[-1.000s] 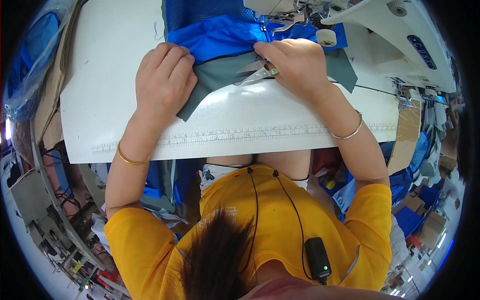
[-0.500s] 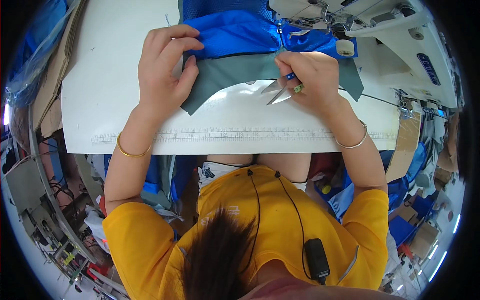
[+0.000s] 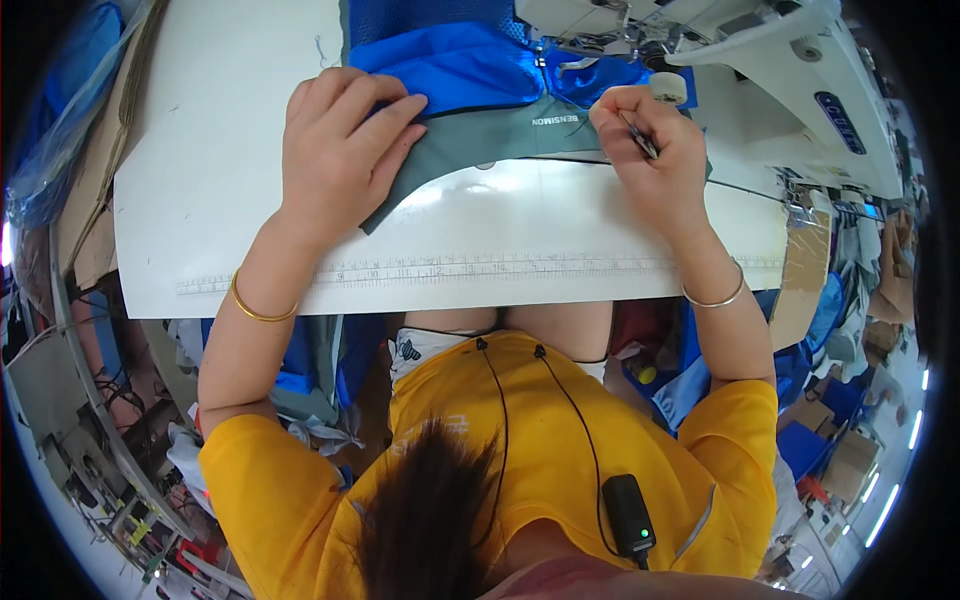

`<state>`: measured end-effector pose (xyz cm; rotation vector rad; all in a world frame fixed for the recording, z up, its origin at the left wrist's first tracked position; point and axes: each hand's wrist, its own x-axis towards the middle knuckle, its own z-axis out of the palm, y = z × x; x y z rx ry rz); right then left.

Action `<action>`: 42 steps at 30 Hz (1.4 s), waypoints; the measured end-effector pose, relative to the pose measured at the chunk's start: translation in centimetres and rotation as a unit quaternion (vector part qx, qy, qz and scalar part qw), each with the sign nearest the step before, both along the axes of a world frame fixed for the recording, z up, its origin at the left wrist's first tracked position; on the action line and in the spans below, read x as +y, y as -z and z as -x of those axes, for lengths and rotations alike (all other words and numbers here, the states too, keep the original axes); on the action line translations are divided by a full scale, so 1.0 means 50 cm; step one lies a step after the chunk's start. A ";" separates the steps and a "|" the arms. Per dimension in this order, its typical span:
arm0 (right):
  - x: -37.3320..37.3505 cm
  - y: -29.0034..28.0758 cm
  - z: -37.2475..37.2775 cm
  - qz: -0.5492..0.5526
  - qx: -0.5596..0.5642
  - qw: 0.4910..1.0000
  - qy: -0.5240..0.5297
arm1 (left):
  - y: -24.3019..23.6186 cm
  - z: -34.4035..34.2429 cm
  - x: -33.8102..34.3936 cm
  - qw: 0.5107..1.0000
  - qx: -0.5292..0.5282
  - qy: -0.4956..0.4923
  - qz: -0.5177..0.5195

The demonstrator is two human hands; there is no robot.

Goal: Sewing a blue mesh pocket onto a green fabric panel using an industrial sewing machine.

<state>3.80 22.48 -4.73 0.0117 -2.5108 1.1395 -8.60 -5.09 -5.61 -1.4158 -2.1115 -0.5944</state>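
Note:
A sewn piece of bright blue fabric with a grey-green band lies on the white sewing table, running in under the machine head. My left hand rests over the left end of the piece, fingers stretched onto it and the thumb a little apart. At the right part of the band is my right hand, with small scissors tucked in its palm. Thumb and forefinger of that hand are pressed together at the band; a thin dark thread seems to lie beside them. Most of the scissors is hidden by the fingers.
A white sewing machine stands at the far right, over the fabric's right end. A ruler strip runs along the table's near edge. Cardboard and blue plastic-wrapped goods flank the left side; more cardboard hangs at the right.
My right hand has moved right along the band, and the scissor blades have turned from pointing left into the palm. My left hand has settled further onto the fabric.

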 end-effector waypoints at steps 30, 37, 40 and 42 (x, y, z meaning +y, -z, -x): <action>-0.044 0.039 0.030 -0.334 0.074 0.926 0.160 | -0.002 -0.023 0.202 0.981 -0.130 0.071 -0.128; -0.030 0.035 0.005 -0.262 0.109 0.954 0.098 | -0.072 -0.123 0.079 0.902 -0.200 0.366 0.114; -0.033 0.036 0.001 -0.308 0.153 0.939 -0.027 | -0.071 -0.143 0.024 0.917 -0.209 0.301 0.158; -0.060 0.018 0.005 -0.286 0.152 0.945 -0.039 | -0.080 -0.101 0.007 0.968 -0.123 0.173 0.131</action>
